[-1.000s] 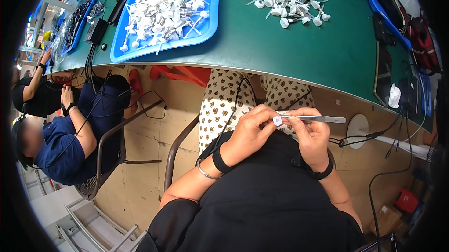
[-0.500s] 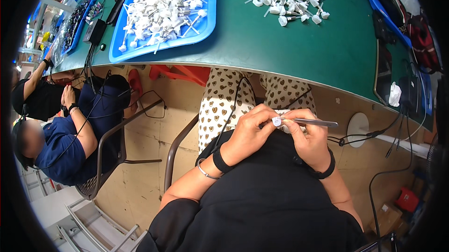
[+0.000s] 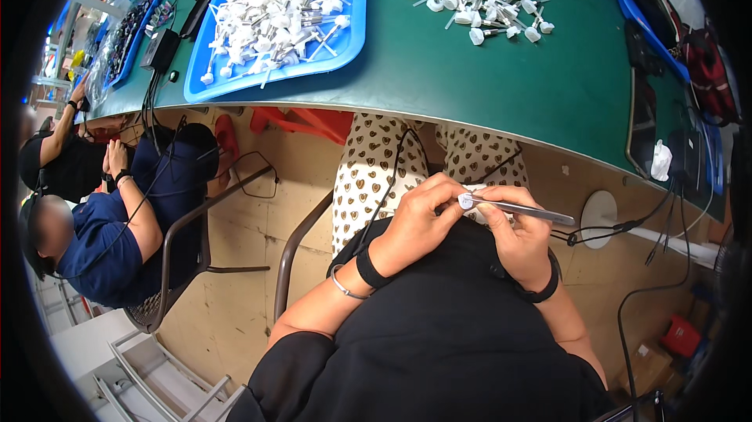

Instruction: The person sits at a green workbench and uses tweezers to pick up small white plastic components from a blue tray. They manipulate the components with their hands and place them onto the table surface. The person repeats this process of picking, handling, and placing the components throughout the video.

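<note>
Over my lap, my left hand (image 3: 427,214) pinches a small white plastic part (image 3: 465,201) between thumb and fingertips. My right hand (image 3: 517,230) is closed around a pair of metal tweezers (image 3: 533,211), whose tip meets the white part while the back end points right. Fingers partly cover the part, so its exact shape is hidden. Beyond my hands, a blue tray (image 3: 354,38) on the green table is heaped with similar white-headed pieces with thin stems (image 3: 278,18). A looser pile of the same pieces (image 3: 478,3) lies on the table to its right.
The green table (image 3: 439,81) curves across the far side. A phone-like dark slab (image 3: 641,112) and a crumpled white tissue (image 3: 661,160) lie at its right end. Two co-workers sit at the left, one in a navy shirt (image 3: 117,242). Cables hang at both sides.
The tweezers have tilted slightly, with their back end a little lower and farther right. My right hand has shifted slightly; my left hand keeps its pinch on the white part.
</note>
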Tool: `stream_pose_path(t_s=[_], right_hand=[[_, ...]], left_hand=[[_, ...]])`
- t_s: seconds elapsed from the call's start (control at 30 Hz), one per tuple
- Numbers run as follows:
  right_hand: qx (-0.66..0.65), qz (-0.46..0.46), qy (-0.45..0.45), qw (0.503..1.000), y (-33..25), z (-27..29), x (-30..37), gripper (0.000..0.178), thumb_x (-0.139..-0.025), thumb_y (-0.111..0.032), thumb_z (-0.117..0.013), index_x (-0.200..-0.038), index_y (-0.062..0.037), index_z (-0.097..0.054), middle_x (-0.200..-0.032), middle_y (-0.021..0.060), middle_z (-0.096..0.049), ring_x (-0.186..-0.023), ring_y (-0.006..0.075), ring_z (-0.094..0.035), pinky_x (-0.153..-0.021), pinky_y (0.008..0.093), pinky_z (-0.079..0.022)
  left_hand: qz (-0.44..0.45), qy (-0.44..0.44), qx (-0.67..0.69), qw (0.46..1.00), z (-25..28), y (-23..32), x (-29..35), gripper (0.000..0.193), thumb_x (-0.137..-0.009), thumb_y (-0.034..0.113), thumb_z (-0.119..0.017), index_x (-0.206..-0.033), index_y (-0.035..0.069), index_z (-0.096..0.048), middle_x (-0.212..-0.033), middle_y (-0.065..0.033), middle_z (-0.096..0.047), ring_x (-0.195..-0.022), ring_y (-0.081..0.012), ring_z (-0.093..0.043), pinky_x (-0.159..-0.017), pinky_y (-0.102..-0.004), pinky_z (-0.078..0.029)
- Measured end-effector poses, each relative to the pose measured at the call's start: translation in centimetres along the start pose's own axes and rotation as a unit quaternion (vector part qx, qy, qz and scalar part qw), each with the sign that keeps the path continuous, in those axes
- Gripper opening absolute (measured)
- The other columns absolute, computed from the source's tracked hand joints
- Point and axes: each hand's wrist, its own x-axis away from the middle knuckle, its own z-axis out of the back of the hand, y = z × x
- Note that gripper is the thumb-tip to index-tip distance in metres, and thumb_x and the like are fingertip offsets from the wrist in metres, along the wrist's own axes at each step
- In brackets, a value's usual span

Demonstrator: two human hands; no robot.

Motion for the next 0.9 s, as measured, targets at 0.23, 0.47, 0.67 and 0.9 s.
stream_pose_path(t_s=[0.23,0.47,0.67,0.9], right_hand=[[-0.004,-0.008,0.0,1.0,0.33,-0.17,0.05,0.01,-0.095,0.0,-0.07,-0.104,0.0027,-0.069,-0.096,0.0116,-0.074,-0.084,0.0175,-0.073,-0.075,0.0283,-0.058],[-0.011,-0.012,-0.004,1.0,0.37,-0.26,0.01,0.009,-0.096,0.001,-0.069,-0.104,0.0038,-0.068,-0.097,0.012,-0.074,-0.084,0.0176,-0.073,-0.075,0.028,-0.058],[-0.006,-0.01,-0.006,1.0,0.57,-0.34,-0.06,0.009,-0.096,0.001,-0.069,-0.104,0.0037,-0.068,-0.095,0.0115,-0.074,-0.083,0.0173,-0.073,-0.074,0.0276,-0.058],[-0.004,-0.012,-0.007,1.0,0.6,-0.37,-0.21,0.009,-0.095,0.001,-0.07,-0.104,0.003,-0.068,-0.094,0.0115,-0.074,-0.082,0.0172,-0.073,-0.073,0.0279,-0.058]], left_hand=[[0.006,-0.004,-0.011,1.0,0.21,0.06,0.12,0.009,-0.091,-0.001,-0.073,-0.099,-0.002,-0.072,-0.096,-0.0111,-0.07,-0.083,-0.0223,-0.067,-0.072,-0.032,-0.054],[-0.005,-0.002,-0.017,1.0,0.31,0.13,0.05,0.008,-0.09,-0.001,-0.073,-0.098,-0.002,-0.072,-0.096,-0.0121,-0.07,-0.085,-0.0249,-0.068,-0.074,-0.0339,-0.054],[-0.01,-0.006,-0.027,1.0,0.36,0.01,0.01,0.008,-0.091,0.0,-0.073,-0.098,-0.003,-0.071,-0.096,-0.0132,-0.07,-0.088,-0.0268,-0.068,-0.076,-0.0351,-0.055],[-0.01,-0.005,-0.031,0.999,0.52,0.19,-0.05,0.009,-0.09,-0.001,-0.073,-0.099,-0.003,-0.071,-0.097,-0.0135,-0.07,-0.089,-0.0273,-0.069,-0.077,-0.0354,-0.055]])
